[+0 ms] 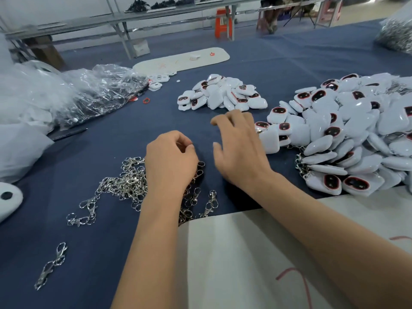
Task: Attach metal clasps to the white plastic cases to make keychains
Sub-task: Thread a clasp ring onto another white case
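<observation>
The blue table [89, 253] has bare room between the piles. The left hand [170, 161] curls over the pile of metal clasps [124, 184] near the front edge; I cannot tell if it pinches one. The right hand [240, 150] is spread, empty, beside the white cases [347, 134] at the right edge.

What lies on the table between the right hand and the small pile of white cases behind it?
Nothing: in the head view, only bare blue cloth shows between the right hand and the small pile of white cases.
</observation>
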`<state>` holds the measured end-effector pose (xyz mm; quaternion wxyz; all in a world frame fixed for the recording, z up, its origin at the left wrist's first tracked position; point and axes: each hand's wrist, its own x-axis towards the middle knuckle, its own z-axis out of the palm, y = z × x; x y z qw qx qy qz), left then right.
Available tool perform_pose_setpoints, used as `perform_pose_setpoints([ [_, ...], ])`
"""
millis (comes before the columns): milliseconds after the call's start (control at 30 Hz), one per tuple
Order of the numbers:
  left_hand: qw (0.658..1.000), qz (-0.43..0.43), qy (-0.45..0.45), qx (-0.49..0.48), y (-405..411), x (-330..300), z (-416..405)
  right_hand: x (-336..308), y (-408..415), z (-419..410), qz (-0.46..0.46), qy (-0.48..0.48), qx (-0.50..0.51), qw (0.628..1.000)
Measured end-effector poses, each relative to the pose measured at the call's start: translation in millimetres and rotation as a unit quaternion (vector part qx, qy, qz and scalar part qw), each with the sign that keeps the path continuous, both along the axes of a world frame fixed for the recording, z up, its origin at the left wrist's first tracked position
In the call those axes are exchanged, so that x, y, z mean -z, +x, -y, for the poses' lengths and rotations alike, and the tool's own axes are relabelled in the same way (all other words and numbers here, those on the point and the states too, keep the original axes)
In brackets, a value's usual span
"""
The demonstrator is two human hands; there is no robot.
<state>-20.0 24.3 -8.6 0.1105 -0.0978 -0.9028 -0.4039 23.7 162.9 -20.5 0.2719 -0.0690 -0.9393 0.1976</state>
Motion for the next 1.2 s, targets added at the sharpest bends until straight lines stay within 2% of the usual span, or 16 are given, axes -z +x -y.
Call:
perform_pose_setpoints([
  [100, 0.999, 0.031, -0.027, 0.018, -2, 1, 2, 7, -30, 3, 0.105, 0.037, 0.031, 0.993],
  [267, 0.992, 0.077, -0.058, 0.082, -5, 0, 7, 11, -77, -19, 0.155, 0.019, 0.140, 0.978],
  [433, 0.982, 0.097, -0.107, 0.122, -5, 0, 8, 7, -102, -34, 0.214, 0.015, 0.138, 0.967],
  [500, 0.984, 0.090, -0.098, 0.118, -3, 1, 7, 6, -102, -31, 0.201, 0.026, 0.136, 0.970],
  [600, 0.988, 0.062, -0.074, 0.122, -2, 1, 6, 7, -92, -28, 0.128, 0.065, 0.135, 0.980],
  [667, 0.990, 0.047, -0.047, 0.122, -1, 1, 5, 5, -85, -26, 0.093, 0.057, 0.123, 0.986],
  [800, 0.994, 0.017, -0.010, 0.107, -1, 0, 2, 3, -66, -17, -0.004, 0.048, 0.051, 0.998],
  [900, 0.995, 0.011, 0.003, 0.095, -3, 1, 2, 3, -51, -13, -0.068, -0.042, 0.040, 0.996],
  [1000, 0.996, -0.001, 0.038, 0.082, -3, 0, 2, 1, -35, -12, -0.092, -0.153, 0.041, 0.983],
  [1133, 0.989, -0.049, 0.122, 0.069, -4, -5, 0, 5, -12, -11, -0.067, -0.251, 0.009, 0.966],
  [1200, 0.983, -0.037, 0.164, 0.070, -3, -6, -1, 8, 0, -13, -0.035, -0.345, -0.009, 0.938],
])
